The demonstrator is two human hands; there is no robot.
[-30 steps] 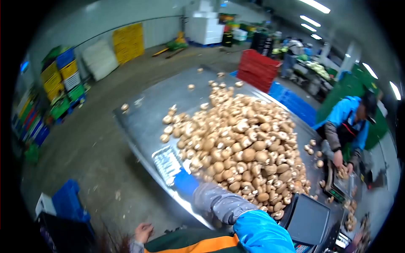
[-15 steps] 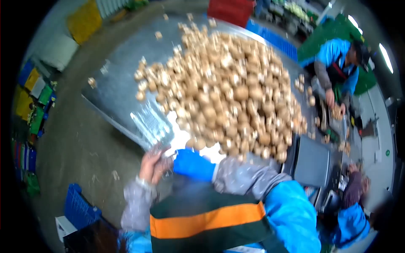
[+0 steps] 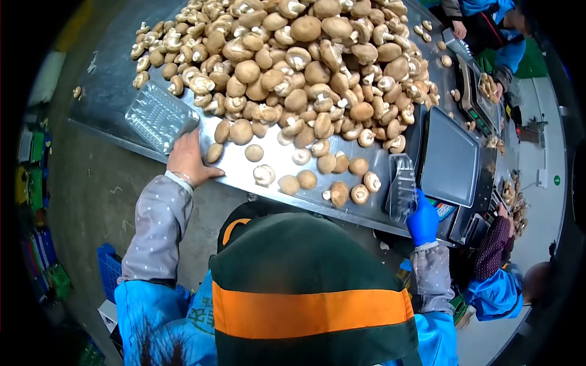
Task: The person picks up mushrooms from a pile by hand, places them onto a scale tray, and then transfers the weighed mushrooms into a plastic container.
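Two hands, two trays, and no mushroom shows inside either tray. The left hand [image 3: 186, 160], bare, lies on the near edge of the steel worktop [image 3: 104, 91] toward its left end. Its fingers [image 3: 183, 143] are stretched out flat and closed round nothing, the tips touching the near corner of the clear tray [image 3: 160, 116]. That tray lies flat at the left fringe of the mushroom heap [image 3: 305, 61]. The right hand [image 3: 422, 221], in a blue glove, is at the near edge toward the right end. Its fingers are clamped on the lower rim of the second tray [image 3: 401, 186], which stands tilted up on edge just beside the scale [image 3: 450, 157]. Between the two hands a few loose mushrooms [image 3: 305, 180] lie scattered along the near edge, apart from the heap. The heap itself covers most of the worktop from the middle to the far edge. At the far right corner a co-worker's hand [image 3: 459, 28] is near another scale [image 3: 473, 91] that carries some mushrooms. A second co-worker's dark red sleeve [image 3: 491, 247] shows beyond the right end. Judged from this, the packing here has barely begun: trays are to hand and one is gripped, but nothing has been put in them. Nearly the whole heap remains to be gone through.
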